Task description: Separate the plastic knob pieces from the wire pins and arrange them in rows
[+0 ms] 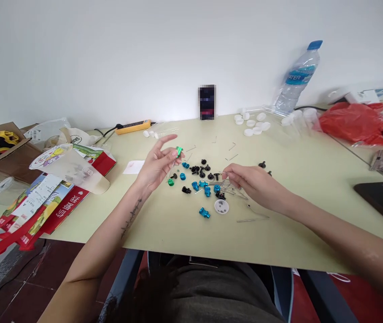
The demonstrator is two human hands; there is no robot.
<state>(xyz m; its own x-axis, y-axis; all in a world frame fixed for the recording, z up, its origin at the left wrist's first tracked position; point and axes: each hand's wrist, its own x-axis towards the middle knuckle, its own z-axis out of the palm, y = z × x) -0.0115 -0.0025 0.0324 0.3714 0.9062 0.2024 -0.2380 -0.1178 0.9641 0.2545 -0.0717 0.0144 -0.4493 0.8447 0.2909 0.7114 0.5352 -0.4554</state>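
Observation:
My left hand (159, 163) pinches a small green metal part (179, 151) between thumb and fingers, raised over the table, with a thin rod below its fingers. To the right, my right hand (245, 179) is closed at the fingertips on a thin metal piece, too small to make out, beside a heap of hex keys (235, 190). Between the hands lie several black screws (210, 176) and several blue metal parts (207, 191). Another green part (170, 182) rests below my left hand. A round white lid (221, 206) holding tiny dark pieces sits nearer the front edge.
Against the wall stand a phone (207, 102) and a water bottle (297, 80). White caps (257, 130) and a red bag (353, 121) are at the back right. A plastic cup (73, 170), a red package (59, 213) and a cardboard box (19, 157) occupy the left.

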